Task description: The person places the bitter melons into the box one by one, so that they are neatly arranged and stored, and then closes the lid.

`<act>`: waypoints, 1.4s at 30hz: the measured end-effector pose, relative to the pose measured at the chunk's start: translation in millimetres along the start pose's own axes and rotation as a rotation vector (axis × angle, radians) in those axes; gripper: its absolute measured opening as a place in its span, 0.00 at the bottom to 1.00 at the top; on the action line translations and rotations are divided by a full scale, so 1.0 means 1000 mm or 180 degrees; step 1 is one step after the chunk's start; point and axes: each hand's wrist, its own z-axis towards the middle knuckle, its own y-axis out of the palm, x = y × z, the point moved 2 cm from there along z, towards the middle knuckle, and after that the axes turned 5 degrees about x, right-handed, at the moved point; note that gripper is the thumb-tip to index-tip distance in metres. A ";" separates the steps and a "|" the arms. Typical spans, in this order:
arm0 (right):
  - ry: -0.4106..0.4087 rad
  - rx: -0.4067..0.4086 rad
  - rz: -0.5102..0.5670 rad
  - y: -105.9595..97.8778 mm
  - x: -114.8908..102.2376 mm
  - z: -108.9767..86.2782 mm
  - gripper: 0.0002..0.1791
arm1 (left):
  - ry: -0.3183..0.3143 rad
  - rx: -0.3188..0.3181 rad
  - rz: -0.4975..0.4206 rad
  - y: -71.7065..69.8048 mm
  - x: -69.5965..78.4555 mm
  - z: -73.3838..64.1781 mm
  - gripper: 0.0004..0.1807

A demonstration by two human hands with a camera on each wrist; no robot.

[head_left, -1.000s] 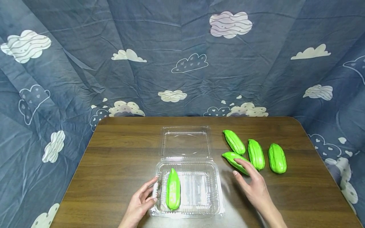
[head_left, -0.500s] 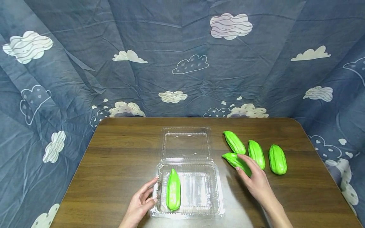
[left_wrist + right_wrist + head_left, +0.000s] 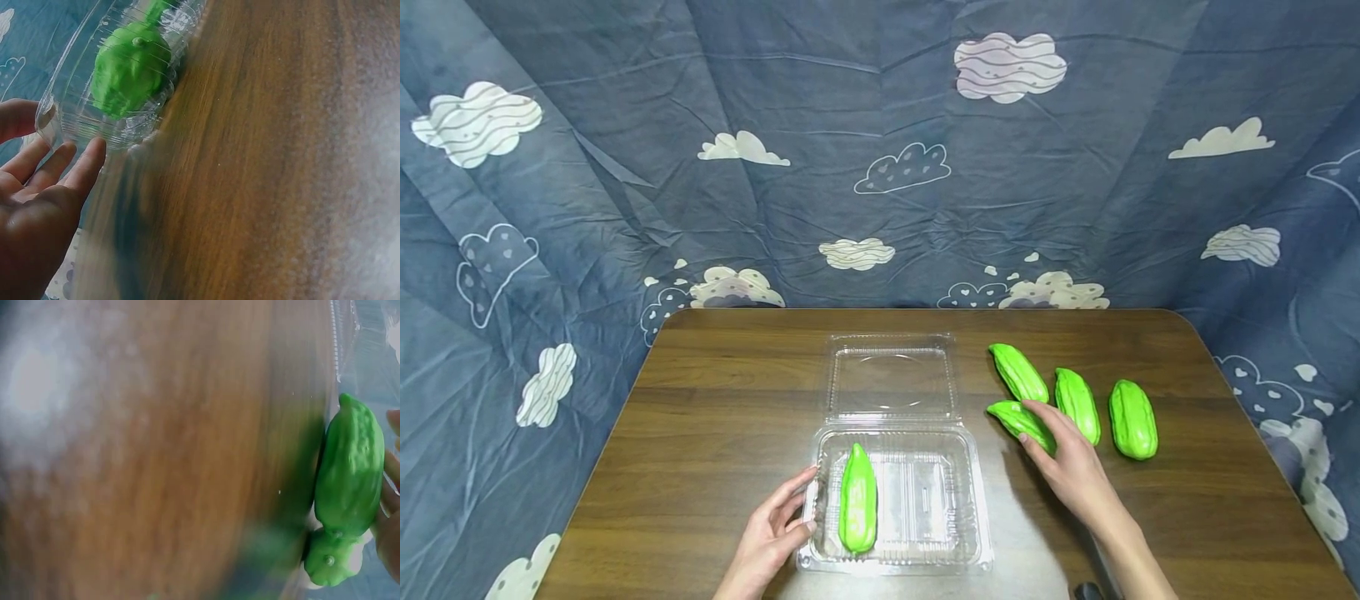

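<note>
My left hand (image 3: 767, 533) holds the left rim of a clear plastic clamshell container (image 3: 925, 565), which stands open with its lid (image 3: 891, 383) laid back. In the left wrist view, fingers (image 3: 87, 165) lie against the container's wall. One bright green bitter melon (image 3: 857, 500) lies lengthwise in the left part of the container, its pointed tip facing away. To the right, my right hand (image 3: 1075, 471) grips a second bitter melon (image 3: 1017, 419) between thumb and fingers, covering its near end. That melon looms at the right edge of the right wrist view, beside the hand.
Three more bitter melons lie close by: one behind the right hand (image 3: 1018, 372), one just right of it (image 3: 1077, 406), another farther right (image 3: 1133, 419). They rest on a brown wooden table (image 3: 722, 392). A blue cloud-patterned curtain (image 3: 910, 225) hangs behind and along the sides.
My right hand has moved onto the nearest loose bitter melon and closed its thumb and fingers around it. The left hand and the container have stayed where they were.
</note>
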 end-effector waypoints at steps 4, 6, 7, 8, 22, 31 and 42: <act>0.0003 -0.0042 -0.0061 -0.001 -0.001 0.001 0.30 | -0.0004 -0.0007 -0.0019 0.000 0.000 0.000 0.36; -0.0001 -0.0052 -0.0099 -0.001 -0.001 0.002 0.29 | 0.0012 -0.0010 -0.0033 0.000 0.000 0.000 0.35; -0.0005 -0.0056 -0.0116 -0.001 -0.001 0.002 0.29 | 0.0027 -0.0022 -0.0037 0.000 0.000 0.000 0.35; -0.0013 -0.0062 -0.0135 -0.001 -0.001 0.002 0.29 | 0.0044 -0.0027 -0.0037 0.000 0.001 0.001 0.35; 0.0396 -0.0377 -0.0218 -0.004 0.001 -0.001 0.30 | -0.0031 0.0046 -0.0077 0.001 0.000 0.000 0.35; 0.0711 -0.0667 -0.0366 -0.009 -0.002 0.000 0.33 | -0.0128 0.0071 -0.0039 0.001 0.001 0.001 0.36; 0.1036 -0.0755 -0.0369 -0.010 -0.007 -0.009 0.39 | -0.0347 0.0144 -0.0053 0.000 0.000 0.001 0.37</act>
